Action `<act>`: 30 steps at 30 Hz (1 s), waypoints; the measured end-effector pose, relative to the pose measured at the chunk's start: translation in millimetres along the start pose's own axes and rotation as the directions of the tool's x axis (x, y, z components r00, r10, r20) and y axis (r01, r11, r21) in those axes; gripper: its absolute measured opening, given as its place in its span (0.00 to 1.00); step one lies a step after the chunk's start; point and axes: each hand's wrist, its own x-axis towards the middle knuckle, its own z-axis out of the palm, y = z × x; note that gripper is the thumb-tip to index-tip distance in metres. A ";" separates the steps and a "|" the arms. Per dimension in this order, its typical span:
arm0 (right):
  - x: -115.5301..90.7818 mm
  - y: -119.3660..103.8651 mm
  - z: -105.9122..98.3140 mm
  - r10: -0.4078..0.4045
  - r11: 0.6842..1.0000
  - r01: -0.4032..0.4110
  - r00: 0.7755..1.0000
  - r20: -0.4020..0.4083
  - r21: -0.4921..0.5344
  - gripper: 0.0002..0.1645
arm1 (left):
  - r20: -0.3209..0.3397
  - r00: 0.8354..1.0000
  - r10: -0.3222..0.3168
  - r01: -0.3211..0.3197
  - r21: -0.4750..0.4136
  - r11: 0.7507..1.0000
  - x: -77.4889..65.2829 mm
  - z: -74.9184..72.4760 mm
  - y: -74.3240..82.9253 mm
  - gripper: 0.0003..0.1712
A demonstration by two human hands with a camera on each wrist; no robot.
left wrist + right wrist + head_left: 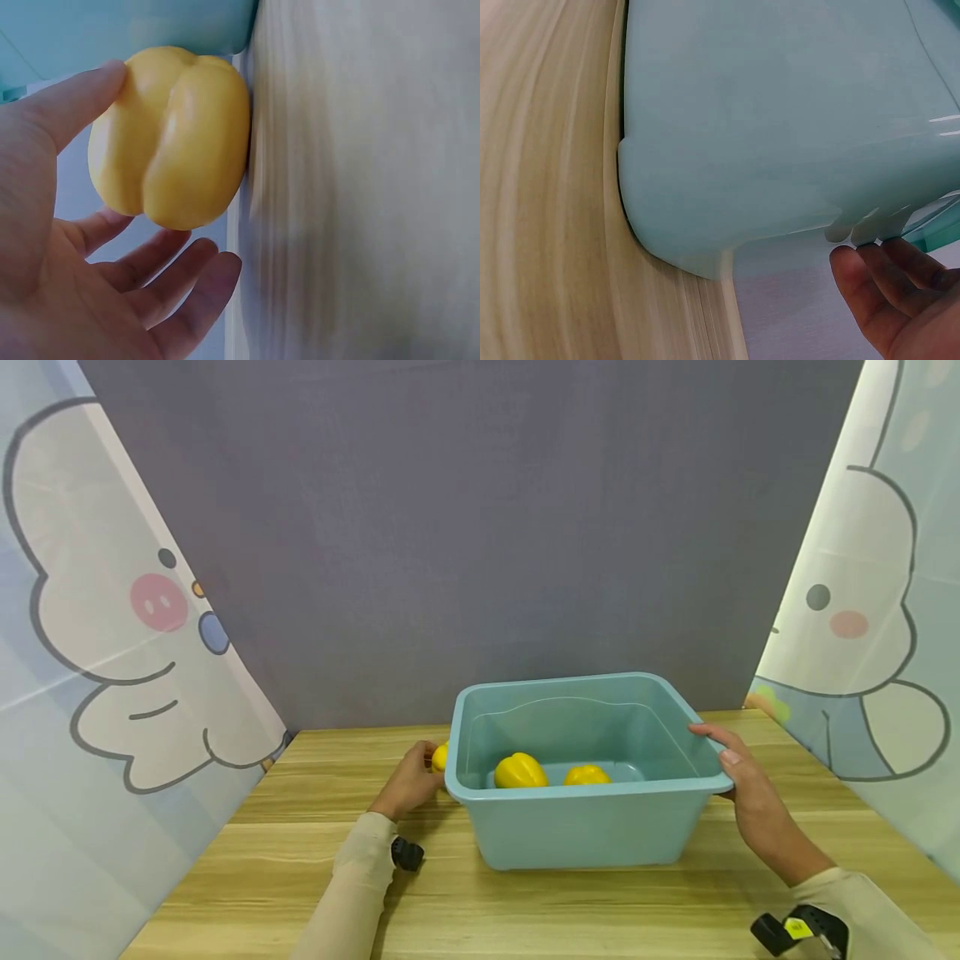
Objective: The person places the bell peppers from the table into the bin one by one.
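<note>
A pale teal plastic tub (585,827) stands on the wooden table. Two yellow bell peppers, one on the left (521,771) and one near the middle (587,775), lie inside it. Just outside its left wall, another yellow bell pepper (176,139) rests on the tabletop, partly hidden by the tub in the head view. My left hand (411,782) is around this pepper, the thumb against one side and the other fingers loosely spread along the opposite side. My right hand (753,793) holds the tub's right rim, with fingertips against the outer wall in the right wrist view.
Behind the wooden table (285,860) hangs a dark grey cloth (495,543). Cartoon-printed curtains flank it on the left (112,568) and right (862,610). Both wrists carry black straps with small devices.
</note>
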 end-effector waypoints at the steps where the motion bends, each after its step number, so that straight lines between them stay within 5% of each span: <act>1: -0.2 0.3 0.0 0.001 1.000 -0.001 1.000 0.000 0.001 0.30 | 0.001 1.000 -0.013 0.013 -0.004 1.000 -0.1 -0.4 -0.5 0.23; 30: 0.5 1.5 -0.2 0.001 1.000 -0.001 1.000 0.006 -0.014 0.30 | 0.184 0.977 -0.112 0.131 -0.094 0.987 -8.2 -30.9 -18.3 0.29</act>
